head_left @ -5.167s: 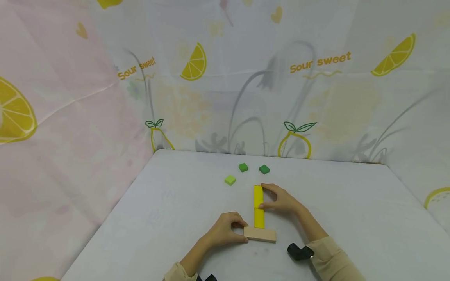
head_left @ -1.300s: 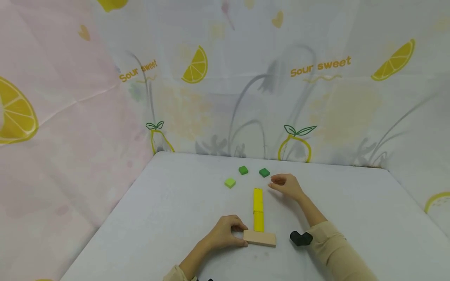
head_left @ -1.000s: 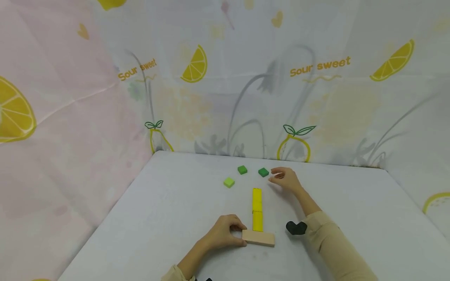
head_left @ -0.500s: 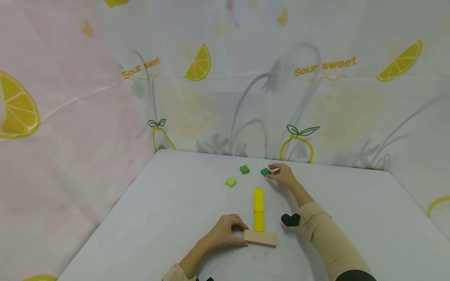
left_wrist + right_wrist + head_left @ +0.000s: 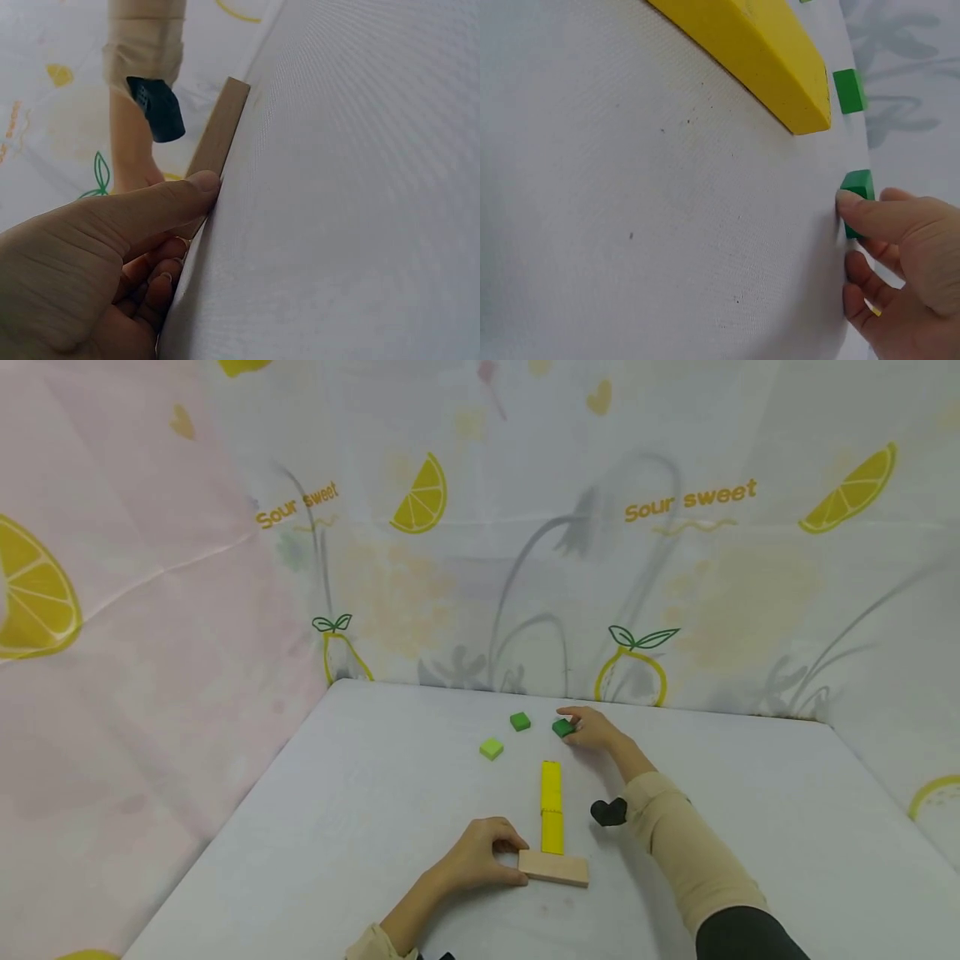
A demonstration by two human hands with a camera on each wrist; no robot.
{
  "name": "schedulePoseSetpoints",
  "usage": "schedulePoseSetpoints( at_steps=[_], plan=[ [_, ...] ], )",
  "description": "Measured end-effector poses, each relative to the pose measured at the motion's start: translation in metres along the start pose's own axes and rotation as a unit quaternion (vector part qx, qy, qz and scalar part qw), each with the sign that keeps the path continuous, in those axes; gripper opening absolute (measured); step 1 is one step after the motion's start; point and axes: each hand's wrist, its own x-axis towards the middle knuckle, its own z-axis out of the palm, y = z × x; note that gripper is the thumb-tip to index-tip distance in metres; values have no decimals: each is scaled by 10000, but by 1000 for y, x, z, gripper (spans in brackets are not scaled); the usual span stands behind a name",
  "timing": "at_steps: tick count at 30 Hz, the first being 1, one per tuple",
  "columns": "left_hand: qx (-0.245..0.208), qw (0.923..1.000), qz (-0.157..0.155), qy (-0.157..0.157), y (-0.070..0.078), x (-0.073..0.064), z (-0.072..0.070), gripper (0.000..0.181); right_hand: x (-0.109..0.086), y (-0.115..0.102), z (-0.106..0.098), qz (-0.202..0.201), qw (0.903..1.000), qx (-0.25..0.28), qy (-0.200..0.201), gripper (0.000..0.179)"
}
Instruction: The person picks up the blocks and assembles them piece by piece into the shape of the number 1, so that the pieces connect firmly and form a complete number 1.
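Observation:
My left hand [image 5: 476,856] grips the left end of a plain wooden block [image 5: 555,867] lying flat on the table. In the left wrist view the thumb presses along the wooden block's side [image 5: 219,131]. Two yellow blocks [image 5: 551,787] lie end to end in a line running away from the wooden block's far side. At the back, my right hand [image 5: 592,729] pinches a dark green block [image 5: 562,727] between thumb and index finger. The right wrist view has the thumb on the near side of the dark green block [image 5: 858,182]; its far side is hidden.
Left of the right hand lie a mid-green block [image 5: 520,721] and a light green block [image 5: 491,748]. A patterned cloth wall [image 5: 465,635] rises behind the white table [image 5: 360,793]. The right sleeve [image 5: 690,852] reaches along the right of the yellow line.
My right hand has left the yellow blocks, moved back and left, and closed around the dark green block. The left hand stays on the wooden block.

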Motion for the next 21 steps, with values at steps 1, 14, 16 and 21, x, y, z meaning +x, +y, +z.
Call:
schedulePoseSetpoints(
  at_steps=[1,14,16,21],
  plan=[
    [6,10000,1,1,0,0,0,33,1,-1,-1,-1,10000,-30,-83,53],
    [-4,10000,-15,-28,0,1,-1,32,4,12,-1,-119,9993,346,-124,39],
    [-5,10000,-39,-38,0,1,-1,32,10,32,4,-385,9972,633,-50,41],
    [7,10000,-33,-25,0,1,0,32,4,32,5,-307,9955,887,-139,41]
  ],
)
